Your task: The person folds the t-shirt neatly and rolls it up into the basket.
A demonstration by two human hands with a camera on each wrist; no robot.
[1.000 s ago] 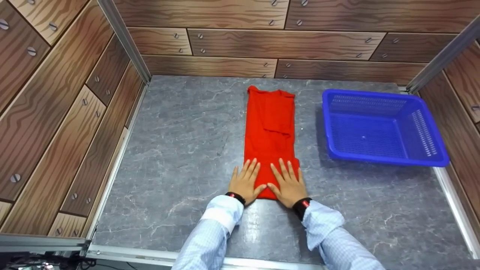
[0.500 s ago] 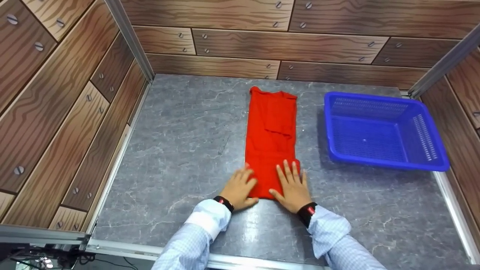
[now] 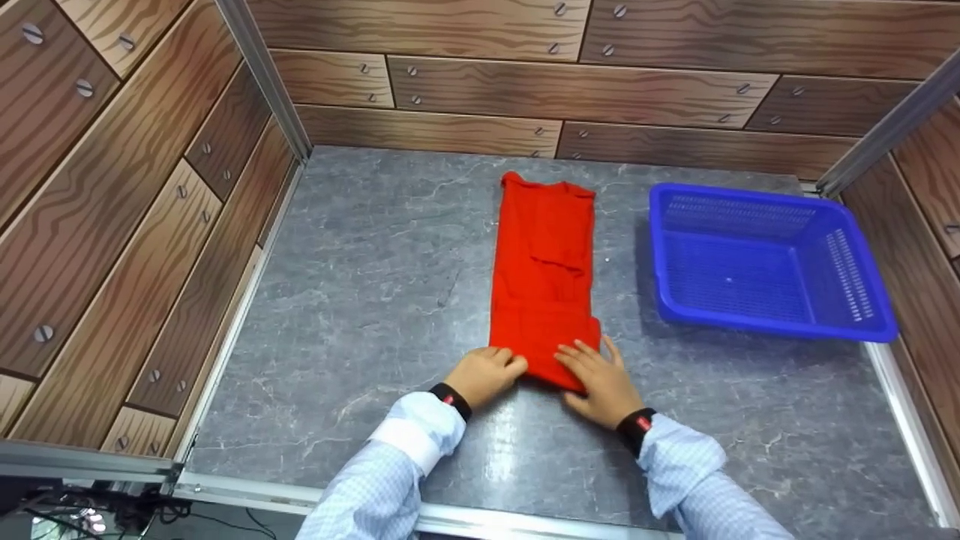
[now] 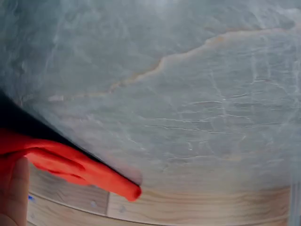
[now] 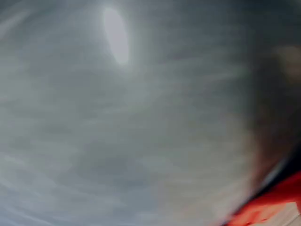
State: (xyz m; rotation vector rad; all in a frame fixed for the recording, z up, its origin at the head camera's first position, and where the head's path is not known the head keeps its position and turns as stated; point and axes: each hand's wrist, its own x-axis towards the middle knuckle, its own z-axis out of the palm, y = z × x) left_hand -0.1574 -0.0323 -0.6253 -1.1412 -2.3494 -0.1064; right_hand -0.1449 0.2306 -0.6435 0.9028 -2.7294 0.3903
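A red shirt (image 3: 544,262), folded into a long narrow strip, lies on the grey marbled tabletop, a sleeve-like flap showing on its upper right part. At its near left corner, my left hand (image 3: 482,375) pinches the cloth between curled fingers and thumb. My right hand (image 3: 606,386) is at the near right corner, its fingers extended over the cloth and its thumb by the near edge. In the left wrist view, the shirt's edge (image 4: 94,172) appears lifted beside a finger (image 4: 16,193). The right wrist view is blurred, with a bit of red cloth (image 5: 268,209) low on the right.
A blue plastic basket (image 3: 772,324) with perforated sides stands to the right of the shirt. Wood-patterned walls (image 3: 480,90) enclose the back and sides. A metal rail (image 3: 247,487) runs along the near edge, with cables (image 3: 172,514) below its left end.
My left hand drew back from lying flat on the shirt, then took hold of its near left corner. The right hand shifted slightly right and nearer. The near edge of cloth now slants.
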